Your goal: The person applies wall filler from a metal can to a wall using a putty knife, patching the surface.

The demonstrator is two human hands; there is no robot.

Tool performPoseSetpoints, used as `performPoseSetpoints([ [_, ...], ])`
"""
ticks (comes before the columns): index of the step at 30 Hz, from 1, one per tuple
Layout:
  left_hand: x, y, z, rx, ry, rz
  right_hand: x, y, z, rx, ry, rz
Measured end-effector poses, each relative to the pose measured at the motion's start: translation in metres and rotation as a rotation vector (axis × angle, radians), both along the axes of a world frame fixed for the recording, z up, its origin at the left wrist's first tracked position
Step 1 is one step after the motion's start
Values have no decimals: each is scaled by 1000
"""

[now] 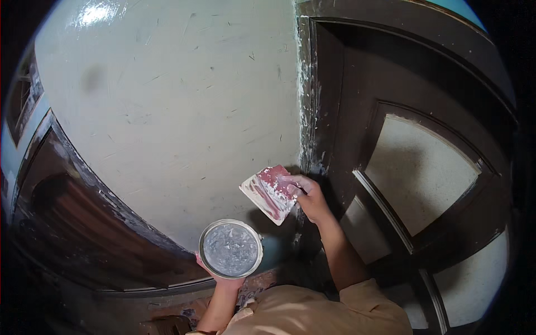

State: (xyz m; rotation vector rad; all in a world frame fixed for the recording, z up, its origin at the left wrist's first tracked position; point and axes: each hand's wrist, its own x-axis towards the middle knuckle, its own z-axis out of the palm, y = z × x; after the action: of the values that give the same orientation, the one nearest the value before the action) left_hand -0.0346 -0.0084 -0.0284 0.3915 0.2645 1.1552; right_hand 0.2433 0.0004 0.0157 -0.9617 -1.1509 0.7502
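A putty-smeared red spreader [274, 190] is gripped by the right hand [310, 196] before the pale wall [206, 95]; nearer and to the left, a round metal tin [230, 249] is gripped from below by the left hand [228, 283].

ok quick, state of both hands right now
Left hand: holding a round grey tin or lid from below.
Right hand: closed on a flat red scraper smeared white.

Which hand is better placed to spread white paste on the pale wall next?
Probably the right hand: it grips the red scraper, smeared with white paste, before the pale wall. The left hand is occupied, supporting the round metal dish from below.
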Motion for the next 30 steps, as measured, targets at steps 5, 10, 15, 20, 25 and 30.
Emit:
performPoseSetpoints([
  [5,4,-4,5,1,-9,28,-1,15,-2,149,323,78],
  [10,1,-1,-8,42,26,80,8,36,-35,37,454,65],
  [15,3,0,-11,24,27,81,18,56,-60,99,290,-80],
  [20,-1,1,-14,-18,23,93,9,74,-35,93,447,-118],
  [25,3,-6,-7,-38,25,94,9,76,-93,-83,327,-240],
  [30,1,-7,-2,-9,43,99,-4,66,-66,78,397,-180],
])
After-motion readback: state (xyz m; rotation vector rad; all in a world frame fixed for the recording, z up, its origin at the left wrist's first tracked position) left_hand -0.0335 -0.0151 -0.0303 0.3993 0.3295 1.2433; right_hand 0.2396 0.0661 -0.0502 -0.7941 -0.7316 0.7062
